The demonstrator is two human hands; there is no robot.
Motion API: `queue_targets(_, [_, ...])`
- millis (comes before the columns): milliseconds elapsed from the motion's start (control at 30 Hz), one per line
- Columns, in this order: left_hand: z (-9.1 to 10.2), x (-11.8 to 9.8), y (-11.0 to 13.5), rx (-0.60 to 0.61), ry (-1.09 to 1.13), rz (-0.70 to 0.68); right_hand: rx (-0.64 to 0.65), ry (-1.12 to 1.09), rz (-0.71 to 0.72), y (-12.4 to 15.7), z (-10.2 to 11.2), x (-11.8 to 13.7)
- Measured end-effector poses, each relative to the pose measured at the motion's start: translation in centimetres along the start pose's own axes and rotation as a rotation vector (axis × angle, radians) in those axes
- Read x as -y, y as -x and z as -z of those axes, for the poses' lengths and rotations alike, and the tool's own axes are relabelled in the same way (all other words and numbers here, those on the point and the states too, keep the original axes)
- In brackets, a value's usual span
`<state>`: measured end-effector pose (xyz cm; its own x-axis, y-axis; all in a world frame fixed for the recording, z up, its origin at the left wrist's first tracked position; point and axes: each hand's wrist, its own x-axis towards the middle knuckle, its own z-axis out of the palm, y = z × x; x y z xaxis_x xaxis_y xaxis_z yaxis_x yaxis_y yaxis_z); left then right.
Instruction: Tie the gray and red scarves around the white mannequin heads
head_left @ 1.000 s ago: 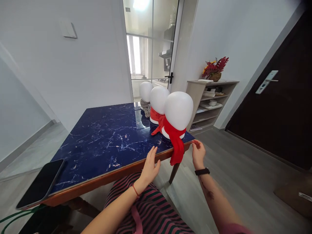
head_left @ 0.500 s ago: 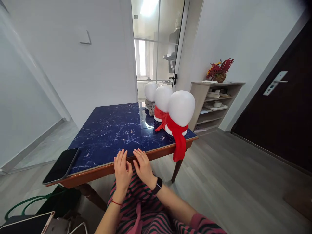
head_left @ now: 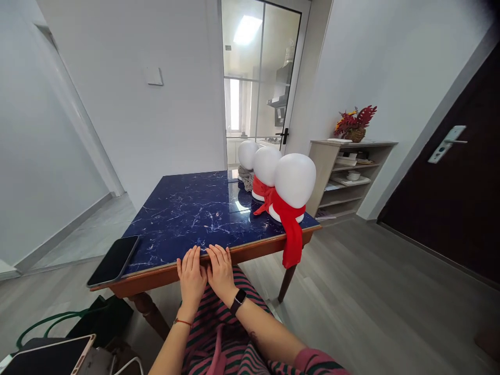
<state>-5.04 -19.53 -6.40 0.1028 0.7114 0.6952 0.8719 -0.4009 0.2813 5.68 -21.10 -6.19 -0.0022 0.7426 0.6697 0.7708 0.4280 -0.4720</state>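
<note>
My left hand (head_left: 191, 276) and my right hand (head_left: 221, 272) rest side by side on the near wooden edge of a blue marbled table (head_left: 187, 213), fingers stretched flat, holding nothing. The right wrist wears a dark watch, the left a thin red string. Along the table's right side stand three white round heads; the nearest head (head_left: 295, 181) wears a red scarf (head_left: 292, 237) that hangs over the table edge. The middle head (head_left: 266, 166) also has a red scarf, and the far head (head_left: 248, 155) has a grey one.
A dark phone (head_left: 114, 260) lies at the table's near left corner, overhanging it. A tablet (head_left: 49, 357) and a dark bag with green handles sit on the floor at lower left. An open shelf unit (head_left: 344, 174) with a flower basket stands behind; a dark door is at right.
My right hand left the red scarf's end at the table corner and came to the near table edge beside my left hand. The view shifted right to left, and both hands settled flat.
</note>
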Motion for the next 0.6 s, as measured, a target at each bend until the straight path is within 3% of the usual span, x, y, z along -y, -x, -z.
queue_targets(600, [0.31,0.76,0.14,0.012,-0.048,-0.065,0.009,0.029,0.056,0.14,0.46,-0.41])
